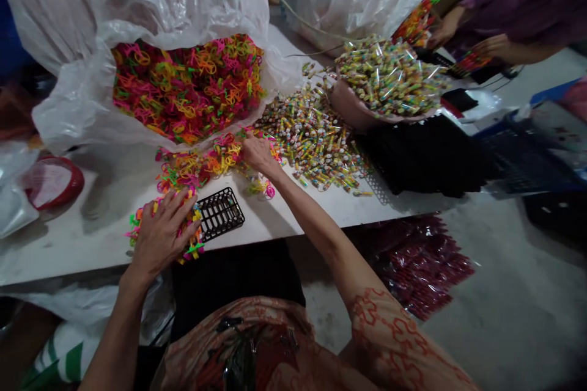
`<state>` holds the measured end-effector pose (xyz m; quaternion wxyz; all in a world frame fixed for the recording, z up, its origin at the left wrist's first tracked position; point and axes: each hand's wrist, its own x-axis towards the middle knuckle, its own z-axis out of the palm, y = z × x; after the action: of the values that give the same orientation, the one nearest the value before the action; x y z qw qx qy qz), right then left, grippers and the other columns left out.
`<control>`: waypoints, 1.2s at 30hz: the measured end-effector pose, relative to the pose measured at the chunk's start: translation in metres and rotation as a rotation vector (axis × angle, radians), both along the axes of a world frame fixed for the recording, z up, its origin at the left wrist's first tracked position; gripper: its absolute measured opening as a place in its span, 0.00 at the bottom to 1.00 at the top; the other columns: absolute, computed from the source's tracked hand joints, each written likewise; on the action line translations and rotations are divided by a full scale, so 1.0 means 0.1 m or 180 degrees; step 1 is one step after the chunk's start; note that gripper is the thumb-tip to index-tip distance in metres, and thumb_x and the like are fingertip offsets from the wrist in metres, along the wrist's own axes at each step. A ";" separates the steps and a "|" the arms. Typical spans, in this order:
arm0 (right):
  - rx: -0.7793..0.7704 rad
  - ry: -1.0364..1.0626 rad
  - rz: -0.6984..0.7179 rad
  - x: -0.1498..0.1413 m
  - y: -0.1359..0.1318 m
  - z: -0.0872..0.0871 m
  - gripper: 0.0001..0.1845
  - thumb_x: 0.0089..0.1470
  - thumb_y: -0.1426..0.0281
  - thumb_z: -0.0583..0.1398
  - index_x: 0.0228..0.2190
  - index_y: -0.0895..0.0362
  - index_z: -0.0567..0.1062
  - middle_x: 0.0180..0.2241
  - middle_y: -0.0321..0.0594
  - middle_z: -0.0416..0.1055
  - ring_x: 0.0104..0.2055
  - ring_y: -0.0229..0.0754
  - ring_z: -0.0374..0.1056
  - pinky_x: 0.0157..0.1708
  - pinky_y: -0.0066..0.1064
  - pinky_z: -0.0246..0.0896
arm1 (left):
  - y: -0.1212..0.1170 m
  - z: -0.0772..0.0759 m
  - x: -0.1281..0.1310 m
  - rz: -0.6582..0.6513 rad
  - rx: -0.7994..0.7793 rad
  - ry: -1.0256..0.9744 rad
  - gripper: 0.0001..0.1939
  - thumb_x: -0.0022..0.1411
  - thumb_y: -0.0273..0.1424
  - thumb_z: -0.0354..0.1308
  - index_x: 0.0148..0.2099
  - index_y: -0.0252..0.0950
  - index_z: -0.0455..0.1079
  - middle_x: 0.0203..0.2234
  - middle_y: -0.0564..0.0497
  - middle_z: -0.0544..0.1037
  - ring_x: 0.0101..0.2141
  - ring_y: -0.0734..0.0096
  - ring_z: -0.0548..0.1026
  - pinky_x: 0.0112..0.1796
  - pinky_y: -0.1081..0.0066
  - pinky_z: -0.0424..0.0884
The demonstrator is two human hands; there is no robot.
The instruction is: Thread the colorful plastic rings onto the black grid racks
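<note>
My left hand (166,226) lies with fingers spread over a cluster of bright plastic pieces (195,249) at the table's front edge. Against that cluster sits a black slotted plastic tray (222,214), its left end covered by the pieces and my hand. My right hand (257,151) reaches to a loose heap of pink, yellow, orange and green plastic pieces (188,166). Its fingers are curled down at the heap, and the fingertips are hidden. Behind the heap, a large clear plastic bag (82,113) opens toward me, full of similar looped pieces (183,88).
Small wrapped candy-like tubes (316,140) spread right of my right hand. More fill a pink basin (353,107). A black stack (422,153) stands beside it. A red tape roll (57,183) lies left. Another person's hands (493,47) work at back right. Dark red packets (422,266) lie below the table.
</note>
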<state>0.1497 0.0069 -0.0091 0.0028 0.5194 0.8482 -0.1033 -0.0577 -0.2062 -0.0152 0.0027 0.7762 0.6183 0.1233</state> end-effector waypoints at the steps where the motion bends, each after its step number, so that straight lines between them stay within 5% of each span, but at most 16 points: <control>1: 0.0026 0.0049 -0.0018 0.04 -0.05 0.01 0.16 0.57 0.76 0.51 0.43 0.60 0.76 0.51 0.54 0.71 0.45 0.49 0.70 0.38 0.34 0.61 | 0.00 0.00 0.00 0.0008 -0.0010 -0.0019 0.27 0.70 0.43 0.42 0.66 0.39 0.61 0.64 0.41 0.65 0.62 0.45 0.63 0.57 0.43 0.58; 7: -0.0245 0.0812 0.0032 0.20 -0.59 -0.12 0.12 0.58 0.72 0.53 0.41 0.57 0.74 0.44 0.46 0.74 0.44 0.46 0.69 0.38 0.32 0.57 | 0.00 0.02 0.01 0.0035 -0.0088 -0.0128 0.26 0.70 0.42 0.44 0.65 0.41 0.61 0.65 0.42 0.63 0.64 0.47 0.61 0.58 0.44 0.57; 14: -0.0779 0.2204 -0.0208 0.04 -1.03 -0.38 0.08 0.49 0.72 0.57 0.34 0.57 0.70 0.33 0.37 0.71 0.33 0.39 0.64 0.34 0.29 0.56 | 0.01 0.07 0.01 0.0056 -0.0217 -0.0158 0.27 0.70 0.43 0.44 0.67 0.43 0.59 0.65 0.44 0.63 0.65 0.51 0.59 0.60 0.47 0.54; 19: -0.1295 0.2689 -0.0369 -0.01 -1.13 -0.42 0.22 0.44 0.75 0.57 0.44 0.57 0.68 0.33 0.33 0.68 0.30 0.35 0.61 0.31 0.26 0.56 | 0.01 0.14 0.04 0.0171 -0.0490 -0.0161 0.28 0.70 0.43 0.43 0.68 0.44 0.56 0.66 0.44 0.60 0.66 0.51 0.57 0.61 0.46 0.51; 23: -0.1537 0.2833 -0.0252 -0.06 -1.11 -0.47 0.08 0.41 0.73 0.61 0.28 0.57 0.68 0.29 0.31 0.62 0.31 0.35 0.59 0.31 0.26 0.55 | 0.02 0.15 0.04 0.0203 -0.0568 -0.0187 0.28 0.69 0.43 0.44 0.68 0.45 0.56 0.67 0.45 0.60 0.66 0.51 0.55 0.61 0.46 0.51; 25: -0.1560 0.2897 -0.0254 -0.12 -1.09 -0.47 0.09 0.41 0.71 0.63 0.22 0.56 0.65 0.27 0.30 0.60 0.32 0.35 0.59 0.33 0.26 0.55 | 0.02 0.15 0.04 0.0191 -0.0573 -0.0180 0.28 0.69 0.44 0.44 0.68 0.44 0.57 0.67 0.44 0.60 0.66 0.50 0.55 0.61 0.46 0.51; 30: -0.1463 0.3126 -0.0718 -0.22 -1.08 -0.45 0.09 0.42 0.69 0.64 0.26 0.57 0.68 0.28 0.31 0.63 0.34 0.37 0.61 0.35 0.27 0.58 | 0.02 0.15 0.04 0.0187 -0.0525 -0.0216 0.28 0.69 0.44 0.43 0.68 0.42 0.57 0.66 0.43 0.61 0.66 0.50 0.56 0.61 0.47 0.51; 36: -0.1774 0.3151 -0.0576 -0.19 -1.43 -0.50 0.05 0.49 0.69 0.63 0.29 0.58 0.72 0.33 0.36 0.69 0.35 0.39 0.65 0.37 0.29 0.62 | 0.02 0.16 0.04 0.0187 -0.0594 -0.0254 0.28 0.69 0.44 0.43 0.68 0.43 0.56 0.67 0.45 0.60 0.67 0.52 0.55 0.62 0.47 0.49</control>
<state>0.1304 -0.1362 -0.0591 -0.2666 0.4594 0.6413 -0.5537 -0.0537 -0.2039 0.0010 0.0959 0.7486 0.6490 0.0960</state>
